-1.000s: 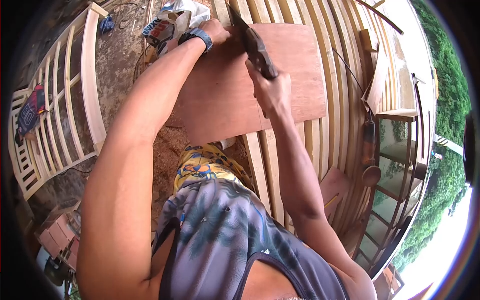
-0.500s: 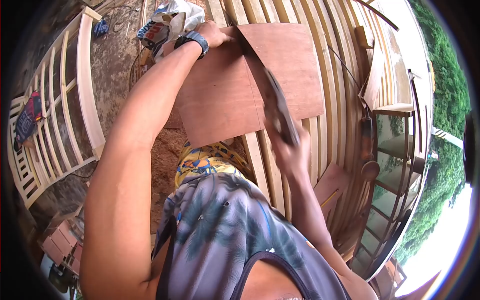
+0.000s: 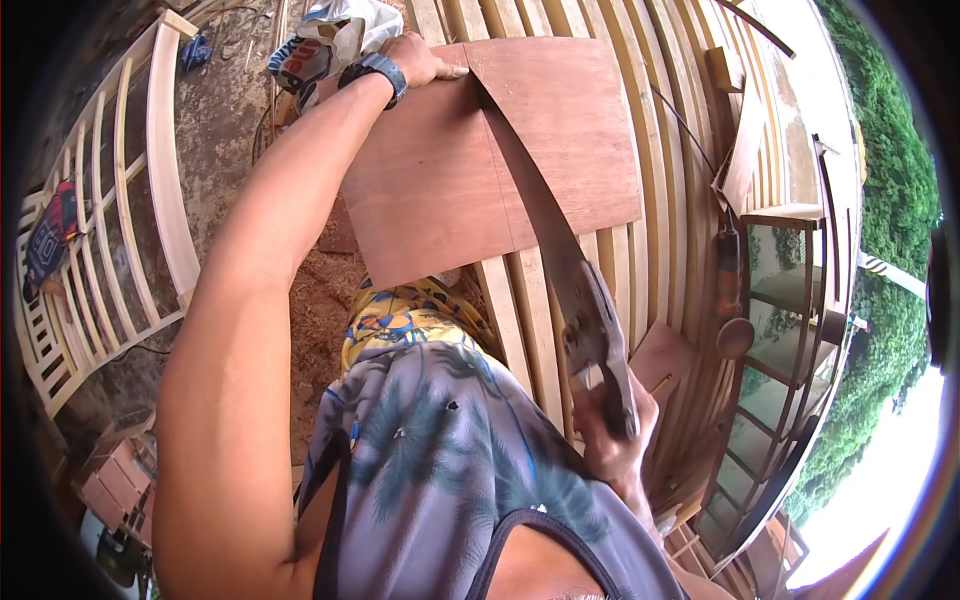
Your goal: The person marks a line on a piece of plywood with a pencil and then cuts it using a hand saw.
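Note:
A reddish plywood sheet (image 3: 430,190) lies across light wooden battens, with a thin pencil line running down it. At its far edge my left hand (image 3: 413,62), wearing a dark watch, grips the board, its thumb stretched along the surface close to the saw's tip. My right hand (image 3: 612,420) is closed around the handle of a handsaw (image 3: 545,215), low and to the right, near my body. The blade slants up over the sheet, and its tip end meets the far edge beside the pencil line. My left fingers are partly hidden behind the edge.
Long battens (image 3: 515,320) run beneath the sheet. On the right are an angle grinder (image 3: 728,285), a plywood offcut (image 3: 665,360) with a pencil, and a glass-paned frame (image 3: 770,350). A printed plastic bag (image 3: 325,45) sits at top left, beyond a slatted wooden frame (image 3: 110,220).
My right hand has drawn the handsaw back toward my body, down and to the right, exposing more blade. My left hand stays at the far edge of the sheet.

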The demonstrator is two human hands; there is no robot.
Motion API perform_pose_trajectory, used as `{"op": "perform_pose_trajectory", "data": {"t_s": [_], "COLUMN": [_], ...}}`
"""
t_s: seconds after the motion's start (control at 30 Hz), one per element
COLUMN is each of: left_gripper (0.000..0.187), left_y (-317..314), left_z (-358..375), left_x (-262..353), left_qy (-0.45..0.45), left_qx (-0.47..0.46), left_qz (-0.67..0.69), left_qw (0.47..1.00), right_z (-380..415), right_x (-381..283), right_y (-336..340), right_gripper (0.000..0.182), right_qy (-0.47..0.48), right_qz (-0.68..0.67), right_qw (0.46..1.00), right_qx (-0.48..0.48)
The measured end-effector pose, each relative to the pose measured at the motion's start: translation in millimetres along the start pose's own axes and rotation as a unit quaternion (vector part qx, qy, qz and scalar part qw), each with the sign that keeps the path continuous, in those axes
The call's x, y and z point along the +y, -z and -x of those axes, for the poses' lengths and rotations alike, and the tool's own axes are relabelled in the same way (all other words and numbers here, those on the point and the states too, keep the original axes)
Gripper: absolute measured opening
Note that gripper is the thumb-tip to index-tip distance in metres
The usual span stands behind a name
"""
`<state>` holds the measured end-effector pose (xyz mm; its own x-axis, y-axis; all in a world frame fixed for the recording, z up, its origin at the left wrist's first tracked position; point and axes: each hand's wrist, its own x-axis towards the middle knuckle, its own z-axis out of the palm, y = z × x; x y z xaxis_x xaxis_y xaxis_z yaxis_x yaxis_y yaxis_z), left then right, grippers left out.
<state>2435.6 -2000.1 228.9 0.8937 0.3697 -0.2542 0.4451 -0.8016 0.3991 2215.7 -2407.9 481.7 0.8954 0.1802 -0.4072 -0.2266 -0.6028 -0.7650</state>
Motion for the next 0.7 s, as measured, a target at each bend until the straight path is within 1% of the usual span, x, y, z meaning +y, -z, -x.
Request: {"op": "perform_pose_trajectory", "data": {"t_s": [0.07, 0.13, 0.17, 0.2, 0.23, 0.27, 0.3, 0.33, 0.37, 0.4, 0.43, 0.47, 0.5, 0.53, 0.57, 0.6, 0.67, 0.7], "left_gripper": [0.094, 0.094, 0.094, 0.094, 0.094, 0.094, 0.095, 0.095, 0.095, 0.095, 0.097, 0.097, 0.102, 0.107, 0.108, 0.108, 0.107, 0.107], "left_y": [2, -2, -4, -5, -6, -8, -8, -8, -9, -12, -12, -9, -6, -1, 2, 3, 4, 6], "left_z": [0, -5, -8, -9, -11, -11, -14, -14, -13, -11, -14, -14, -11, -9, -6, -4, -3, -5], "left_x": [-2, -5, -8, -10, -12, -13, -15, -14, -13, -12, -12, -9, -6, -5, -4, -3, -1, -1], "left_qy": [-0.010, -0.019, -0.030, -0.029, -0.029, -0.032, -0.028, -0.032, -0.032, -0.033, -0.022, -0.024, -0.013, 0.002, 0.004, 0.004, -0.011, -0.012], "left_qx": [0.005, 0.011, 0.017, 0.016, 0.025, 0.031, 0.002, 0.003, 0.030, 0.055, 0.035, 0.034, -0.003, -0.038, -0.034, -0.034, -0.028, -0.028], "left_qz": [0.000, -0.017, -0.032, -0.034, -0.029, -0.024, 0.002, 0.000, -0.013, -0.025, -0.033, -0.031, -0.022, -0.013, -0.011, -0.012, -0.021, -0.021], "left_qw": [1.000, 1.000, 0.999, 0.999, 0.999, 0.999, 1.000, 0.999, 0.999, 0.998, 0.999, 0.999, 1.000, 0.999, 0.999, 0.999, 0.999, 0.999], "right_z": [-35, -96, -129, -162, -195, -211, -204, -196, -186, -160, -123, -89, -54, -23, -1, 13, 8, -9], "right_x": [6, 12, -1, -6, -11, -11, -13, -21, -27, -24, -15, -4, 3, -1, 3, 6, 8, 14], "right_y": [-16, -53, -75, -97, -115, -124, -119, -111, -102, -88, -69, -49, -24, -6, -1, 7, 3, -5], "right_gripper": [0.022, 0.044, 0.041, 0.040, 0.039, 0.039, 0.039, 0.039, 0.040, 0.040, 0.040, 0.041, 0.045, 0.048, 0.028, 0.027, 0.026, 0.035], "right_qy": [0.062, 0.024, 0.020, 0.067, 0.085, 0.100, 0.095, 0.071, 0.047, 0.058, 0.070, 0.054, -0.012, 0.010, 0.030, 0.010, 0.007, 0.027], "right_qz": [0.066, 0.018, 0.006, 0.029, 0.057, 0.085, 0.085, 0.084, 0.085, 0.052, 0.020, 0.027, 0.070, 0.072, 0.022, 0.015, 0.001, 0.037], "right_qw": [0.996, 0.998, 0.998, 0.997, 0.994, 0.991, 0.992, 0.993, 0.992, 0.995, 0.996, 0.997, 0.995, 0.995, 0.999, 1.000, 1.000, 0.999], "right_qx": [-0.015, -0.056, -0.056, -0.040, -0.036, -0.030, -0.027, -0.050, -0.075, -0.065, -0.054, -0.049, -0.069, -0.068, -0.017, -0.017, -0.011, -0.025]}}
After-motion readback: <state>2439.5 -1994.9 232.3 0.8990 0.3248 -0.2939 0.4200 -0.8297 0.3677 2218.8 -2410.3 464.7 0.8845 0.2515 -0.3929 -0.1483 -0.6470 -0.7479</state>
